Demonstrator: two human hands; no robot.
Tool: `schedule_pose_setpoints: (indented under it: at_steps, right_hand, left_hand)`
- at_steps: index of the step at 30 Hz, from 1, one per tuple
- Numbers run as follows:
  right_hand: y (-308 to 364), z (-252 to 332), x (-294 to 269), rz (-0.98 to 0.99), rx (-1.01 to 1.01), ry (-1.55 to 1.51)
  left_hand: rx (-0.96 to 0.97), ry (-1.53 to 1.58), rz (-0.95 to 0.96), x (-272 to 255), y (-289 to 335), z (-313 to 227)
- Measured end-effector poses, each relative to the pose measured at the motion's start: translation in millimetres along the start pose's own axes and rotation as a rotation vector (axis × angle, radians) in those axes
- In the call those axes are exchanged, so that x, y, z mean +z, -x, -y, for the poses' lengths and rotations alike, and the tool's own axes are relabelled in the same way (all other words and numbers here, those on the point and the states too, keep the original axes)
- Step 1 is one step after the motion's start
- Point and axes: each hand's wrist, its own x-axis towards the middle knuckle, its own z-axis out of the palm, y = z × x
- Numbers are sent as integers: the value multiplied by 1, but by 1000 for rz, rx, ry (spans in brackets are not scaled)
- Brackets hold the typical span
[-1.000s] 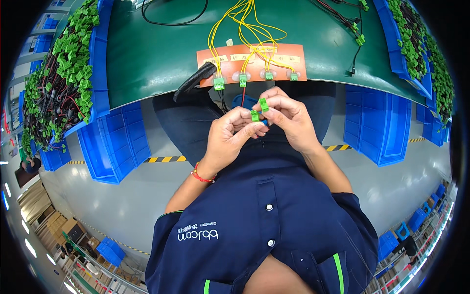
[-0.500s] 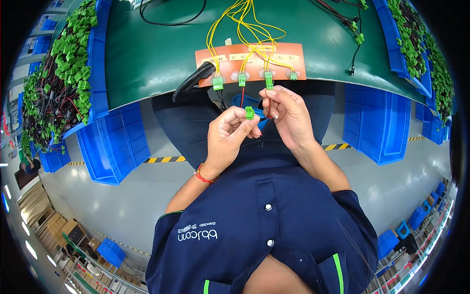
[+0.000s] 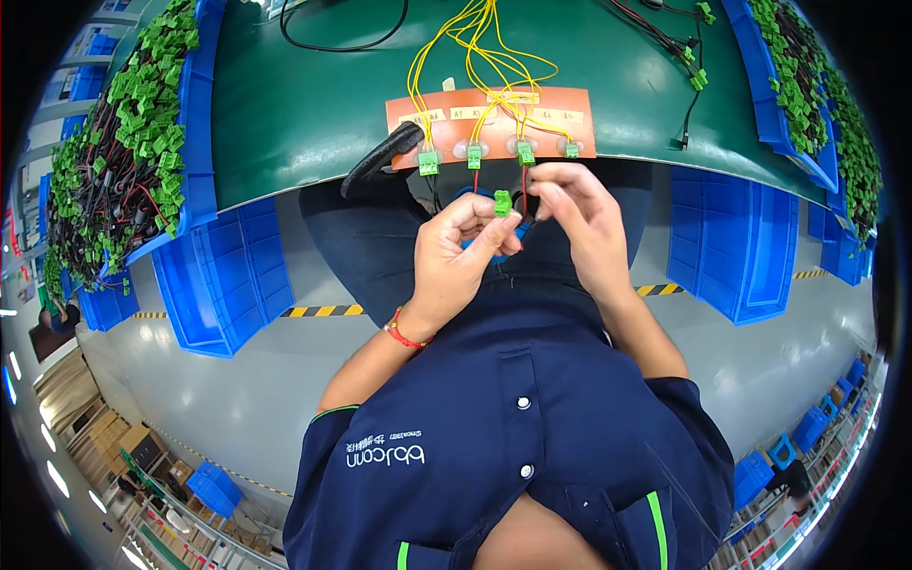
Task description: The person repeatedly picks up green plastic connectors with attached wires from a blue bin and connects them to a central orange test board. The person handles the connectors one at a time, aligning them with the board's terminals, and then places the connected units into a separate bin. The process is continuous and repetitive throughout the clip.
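Note:
My left hand (image 3: 463,242) is closed, pinching a small green terminal plug (image 3: 503,202) between thumb and fingers, just below the bench edge. Close by on the right, my right hand (image 3: 581,211) has curled fingers beside a red wire (image 3: 524,185); whatever lies between its fingertips is hidden. That wire hangs from a green connector (image 3: 525,153) on an orange board (image 3: 437,114). Three other green connectors sit along the board's front edge: one at the left (image 3: 429,164), one in the middle (image 3: 474,156) and a smaller one at the right (image 3: 571,150). Yellow wires (image 3: 472,52) run up from them.
A black handle-like piece (image 3: 380,161) juts over the bench edge beside the board. Blue bins (image 3: 197,104) heaped with green-plugged cables flank the green bench (image 3: 304,114). Loose black cables (image 3: 684,57) lie at the far right. Blue crates (image 3: 223,285) stand below.
My right hand has come away from the third connector, slightly right and toward me. My left hand has shifted right and a little up, with the green plug still in it.

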Motion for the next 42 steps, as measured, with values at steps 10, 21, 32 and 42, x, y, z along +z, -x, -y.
schedule_pose_setpoints:
  at_steps: [10, 21, 32, 42]
  right_hand:
    - [0, -13, -17, -20, 41, -170]
    - [-3, -16, -23, -94, -121, 6]
    - [-14, -30, -34, -69, -80, 138]
    - [18, -41, -29, 465, 163, 240]
  left_hand:
    - [247, -489, 137, 19, -15, 3]
    - [148, -377, 17, -11, 15, 4]
    - [-79, -235, -144, -46, 20, 35]
    - [-263, 91, 150, -20, 2, 42]
